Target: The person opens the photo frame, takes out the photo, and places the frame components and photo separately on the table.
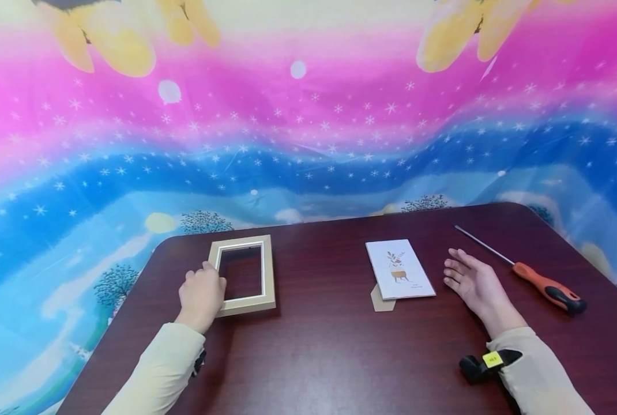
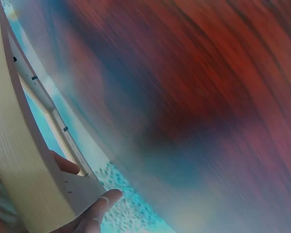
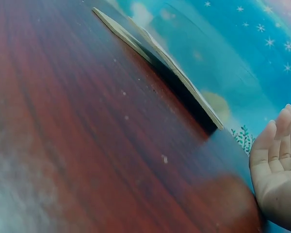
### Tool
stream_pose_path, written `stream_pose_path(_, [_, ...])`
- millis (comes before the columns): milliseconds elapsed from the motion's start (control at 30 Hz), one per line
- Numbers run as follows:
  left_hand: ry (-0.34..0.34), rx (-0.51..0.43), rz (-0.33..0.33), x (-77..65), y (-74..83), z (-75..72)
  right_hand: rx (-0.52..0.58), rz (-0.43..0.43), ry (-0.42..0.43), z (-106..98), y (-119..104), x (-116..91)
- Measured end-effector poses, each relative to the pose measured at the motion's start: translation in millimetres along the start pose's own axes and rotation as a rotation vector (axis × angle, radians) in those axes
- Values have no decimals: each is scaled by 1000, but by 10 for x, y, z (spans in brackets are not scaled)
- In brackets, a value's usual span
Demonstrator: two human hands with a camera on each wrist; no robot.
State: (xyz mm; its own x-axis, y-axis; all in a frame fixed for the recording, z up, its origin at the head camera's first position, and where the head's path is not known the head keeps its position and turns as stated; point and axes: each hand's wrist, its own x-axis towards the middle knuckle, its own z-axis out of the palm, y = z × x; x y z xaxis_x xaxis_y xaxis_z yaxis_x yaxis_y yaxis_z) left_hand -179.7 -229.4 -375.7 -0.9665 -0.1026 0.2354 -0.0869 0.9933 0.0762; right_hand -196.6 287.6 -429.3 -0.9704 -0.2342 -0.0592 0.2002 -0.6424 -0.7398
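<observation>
My left hand (image 1: pixel 200 294) grips the left side of a pale wooden picture frame (image 1: pixel 269 276), whose middle is see-through to the table. In the left wrist view the frame (image 2: pixel 24 131) is tilted, with fingers (image 2: pixel 106 198) wrapped about its corner and small dark tabs along the inner wall. To the right, a frame backing board with a white flower-pot picture (image 1: pixel 404 282) on top leans on its tan stand leg (image 1: pixel 383 301). My right hand (image 1: pixel 477 285) hovers just right of the board, palm turned inward, fingers relaxed and holding nothing.
A screwdriver (image 1: pixel 547 283) with an orange and black handle lies beyond my right hand, its shaft pointing to the back. The dark red wooden table (image 1: pixel 308 351) has rounded back corners. Behind it hangs a colourful snowy backdrop (image 1: pixel 288 144).
</observation>
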Motion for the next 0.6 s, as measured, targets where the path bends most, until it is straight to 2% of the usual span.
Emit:
stream_pose_path(200, [13,11,-16,-50,-205,-3,58,-3,-5,-25,15,12])
stream_pose_path(400, [31,39,-11,-130,-354,41,52,-22,-19,-33,32,21])
stream_pose_path(600, [31,37,-31,-133,-464,105,46,-35,4,-18,33,4])
